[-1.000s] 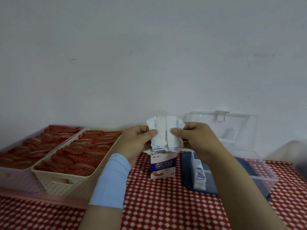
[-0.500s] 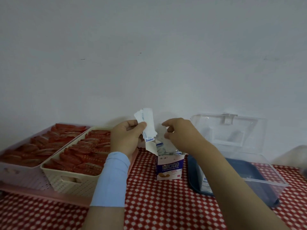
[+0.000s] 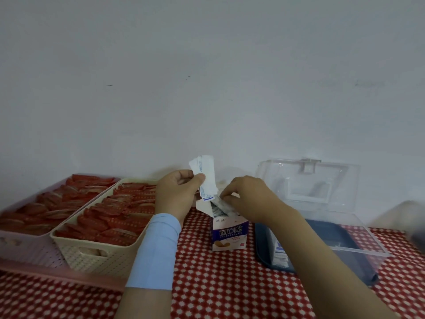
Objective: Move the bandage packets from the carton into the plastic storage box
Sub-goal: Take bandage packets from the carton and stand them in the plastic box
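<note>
A small white and purple carton (image 3: 230, 234) stands open on the red checked tablecloth, with white bandage packets (image 3: 219, 209) sticking out of its top. My left hand (image 3: 177, 194) holds a bunch of white packets (image 3: 205, 174) upright above and left of the carton. My right hand (image 3: 249, 198) reaches into the carton's mouth and pinches the packets there. To the right stands the clear plastic storage box (image 3: 358, 248) with a dark blue base and its lid up. A few packets (image 3: 279, 254) lie in its left end.
Two baskets full of red packets fill the left side: a cream one (image 3: 96, 252) and a pale pink one (image 3: 20, 247). A pink ledge (image 3: 59, 272) runs in front of them. A plain wall stands right behind the table.
My right hand let go of the bunch and dropped down to the carton's mouth, where it now pinches packets. My left hand keeps the bunch raised.
</note>
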### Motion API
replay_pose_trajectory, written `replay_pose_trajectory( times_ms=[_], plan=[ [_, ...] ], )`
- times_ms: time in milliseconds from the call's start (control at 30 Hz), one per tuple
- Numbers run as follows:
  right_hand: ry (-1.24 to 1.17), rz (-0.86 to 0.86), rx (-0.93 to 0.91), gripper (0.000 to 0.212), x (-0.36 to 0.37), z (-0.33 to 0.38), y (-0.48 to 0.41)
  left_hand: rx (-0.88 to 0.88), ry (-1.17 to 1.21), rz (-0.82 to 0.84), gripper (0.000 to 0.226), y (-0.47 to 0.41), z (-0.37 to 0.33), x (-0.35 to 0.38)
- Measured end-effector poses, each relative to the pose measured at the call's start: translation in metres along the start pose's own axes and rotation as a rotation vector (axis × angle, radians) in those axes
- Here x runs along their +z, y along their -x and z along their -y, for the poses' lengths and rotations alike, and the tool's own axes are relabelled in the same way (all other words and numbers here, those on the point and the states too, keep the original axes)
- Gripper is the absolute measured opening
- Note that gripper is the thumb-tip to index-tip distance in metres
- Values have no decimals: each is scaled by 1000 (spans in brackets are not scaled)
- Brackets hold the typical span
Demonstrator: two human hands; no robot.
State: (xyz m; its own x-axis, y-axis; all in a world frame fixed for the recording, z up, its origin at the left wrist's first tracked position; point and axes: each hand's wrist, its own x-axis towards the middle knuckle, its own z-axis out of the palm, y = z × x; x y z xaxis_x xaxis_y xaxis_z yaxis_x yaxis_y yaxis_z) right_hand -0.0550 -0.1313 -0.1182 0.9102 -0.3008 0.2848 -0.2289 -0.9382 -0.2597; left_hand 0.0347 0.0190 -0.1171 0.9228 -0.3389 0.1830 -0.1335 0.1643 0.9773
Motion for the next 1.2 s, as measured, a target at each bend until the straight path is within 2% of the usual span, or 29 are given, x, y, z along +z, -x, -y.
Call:
replay_pose_trajectory(
  times_ms=[133, 200, 300, 367, 467, 600, 733, 867, 933, 1067, 1200],
  plan=[
    [-555, -302, 165, 35, -18, 2, 18, -63, 58, 95, 14, 2, 0, 8],
    [-835, -318, 202, 24, -28, 6, 28, -86, 51, 177, 17, 5, 0, 14],
    [-962, -304, 184, 13, -30, 9, 36, -121, 52, 368, 19, 14, -3, 21],
    [-1027, -337, 217, 17, -28, 5, 38, -162, 97, 455, 24, 17, -2, 24],
    [-1118, -297, 243, 19, -30, 0, 43, -240, 204, 554, 34, 20, -1, 26],
    [-1133, -271, 220, 19, -28, -1, 44, -335, 368, 604, 47, 22, 4, 31],
    [-1046, -277, 244, 32, -25, -2, 42, -358, 453, 595, 41, 24, 9, 37],
    [-872, -337, 157, 20, -29, -4, 46, -390, 539, 569, 41, 25, 8, 41],
    [-756, -266, 53, 16, -37, -4, 53, -411, 539, 584, 33, 24, 6, 41],
    [-539, -41, -47, 48, -48, -4, 64, -461, 485, 600, 35, 25, 7, 40],
    [-535, -59, -78, 42, -46, -5, 64, -432, 404, 673, 37, 29, 5, 40]
  ],
)
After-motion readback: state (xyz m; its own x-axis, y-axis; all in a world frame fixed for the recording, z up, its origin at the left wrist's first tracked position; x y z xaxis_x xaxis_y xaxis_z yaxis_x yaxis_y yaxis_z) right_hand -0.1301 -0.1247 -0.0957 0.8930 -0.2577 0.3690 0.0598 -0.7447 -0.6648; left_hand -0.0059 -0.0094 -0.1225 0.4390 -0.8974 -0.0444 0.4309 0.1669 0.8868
